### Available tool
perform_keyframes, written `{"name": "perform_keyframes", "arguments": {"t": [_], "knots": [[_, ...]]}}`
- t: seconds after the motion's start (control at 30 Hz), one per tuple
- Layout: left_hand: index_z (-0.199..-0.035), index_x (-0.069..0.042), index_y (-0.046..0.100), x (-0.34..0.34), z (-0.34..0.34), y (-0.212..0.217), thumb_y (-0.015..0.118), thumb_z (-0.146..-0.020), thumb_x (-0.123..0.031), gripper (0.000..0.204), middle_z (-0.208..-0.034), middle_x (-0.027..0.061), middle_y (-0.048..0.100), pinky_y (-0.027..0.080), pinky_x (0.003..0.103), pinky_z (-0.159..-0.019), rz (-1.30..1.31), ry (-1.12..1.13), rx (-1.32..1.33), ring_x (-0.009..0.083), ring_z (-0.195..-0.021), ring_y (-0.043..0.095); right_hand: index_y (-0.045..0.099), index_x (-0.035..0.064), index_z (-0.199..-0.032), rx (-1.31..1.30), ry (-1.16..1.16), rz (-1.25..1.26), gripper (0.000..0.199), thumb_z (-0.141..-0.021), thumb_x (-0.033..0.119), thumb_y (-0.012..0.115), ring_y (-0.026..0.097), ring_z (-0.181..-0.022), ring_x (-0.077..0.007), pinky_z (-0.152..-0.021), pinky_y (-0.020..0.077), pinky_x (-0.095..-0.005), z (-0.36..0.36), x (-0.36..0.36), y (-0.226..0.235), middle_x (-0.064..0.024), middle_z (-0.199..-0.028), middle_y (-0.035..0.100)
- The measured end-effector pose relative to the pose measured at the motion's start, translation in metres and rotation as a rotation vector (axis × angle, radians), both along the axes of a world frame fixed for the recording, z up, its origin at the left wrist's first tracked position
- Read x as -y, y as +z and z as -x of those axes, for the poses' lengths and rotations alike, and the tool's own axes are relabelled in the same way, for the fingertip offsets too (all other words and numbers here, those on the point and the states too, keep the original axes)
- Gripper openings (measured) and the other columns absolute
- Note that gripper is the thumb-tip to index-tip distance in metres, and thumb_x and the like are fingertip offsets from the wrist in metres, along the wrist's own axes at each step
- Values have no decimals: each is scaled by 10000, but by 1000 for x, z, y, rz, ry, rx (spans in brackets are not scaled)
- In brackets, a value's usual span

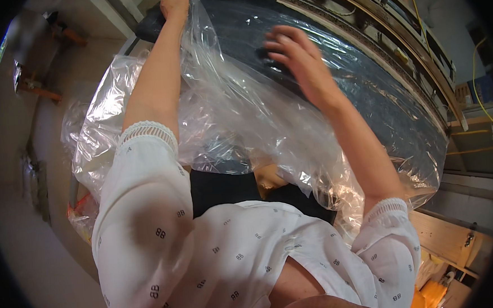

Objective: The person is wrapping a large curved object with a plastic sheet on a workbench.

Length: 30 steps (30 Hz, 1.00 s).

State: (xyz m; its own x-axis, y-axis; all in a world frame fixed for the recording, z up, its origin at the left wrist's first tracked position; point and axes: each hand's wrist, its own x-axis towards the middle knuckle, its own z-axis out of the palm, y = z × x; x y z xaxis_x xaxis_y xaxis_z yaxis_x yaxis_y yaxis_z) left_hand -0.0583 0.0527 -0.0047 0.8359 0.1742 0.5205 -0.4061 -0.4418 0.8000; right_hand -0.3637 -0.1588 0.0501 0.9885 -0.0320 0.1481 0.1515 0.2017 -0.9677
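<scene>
Head view: plastic sheet [238, 115] lies between hands.

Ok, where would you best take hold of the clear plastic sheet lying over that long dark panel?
Probably its far end, where the clear plastic sheet is bunched into a ridge that the left hand is pinching. Come from above, since elsewhere it lies slack over the long dark panel under the open right hand.

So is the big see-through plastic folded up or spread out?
Spread out. The clear plastic sheet drapes crumpled over the long dark object, with the left hand gripping its top edge.
</scene>
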Motion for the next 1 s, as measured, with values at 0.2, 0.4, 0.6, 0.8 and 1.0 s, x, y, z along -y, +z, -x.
{"name": "perform_keyframes", "arguments": {"t": [0.2, 0.4, 0.6, 0.8, 1.0], "knots": [[-810, -65, 656, 26, 5, -3, 682, -690, -252, 224, -737, 75, 651, 472, 293, -681, 55, 13, 15, 196, -705, 625, 418, -2, -1210, -205, 105, -239, 581, -809, 383, 587, 527, -967, -187, -855, 425, -316, -107, -74, -27, -102, -1081, 523], [-812, -60, 644, 17, 10, 1, 678, -702, -255, 226, -736, 84, 647, 472, 311, -684, 62, 1, 37, 213, -711, 623, 553, 68, -821, -193, 737, 376, 261, -807, 326, 589, 466, -637, -73, -560, 380, -227, -14, -62, 18, 18, -695, 511], [-826, -85, 631, 43, 7, -3, 609, -769, -313, 236, -818, 90, 642, 460, 339, -719, -70, -39, 80, 234, -787, 607, 555, 62, -878, -186, -116, -739, 145, -869, 197, 504, 465, -547, -84, -538, 420, -220, 217, 71, 46, -27, -686, 509], [-944, -60, 639, -10, -31, -12, 625, -790, -344, 323, -898, 92, 652, 466, 304, -753, -264, -44, 116, 211, -823, 615, 552, 34, -1064, 632, -1147, -46, 379, -770, 266, 609, 567, -822, -169, -798, 451, -306, 537, 241, 60, -100, -1007, 581], [-954, -39, 611, 18, -18, -7, 574, -813, -303, 301, -937, 119, 628, 442, 352, -775, -528, -221, 190, 269, -884, 591, 593, 15, -1046, -516, -1503, 962, 339, -787, 233, 604, 553, -868, -106, -791, 416, -224, 627, 257, 155, -43, -934, 600]]}}
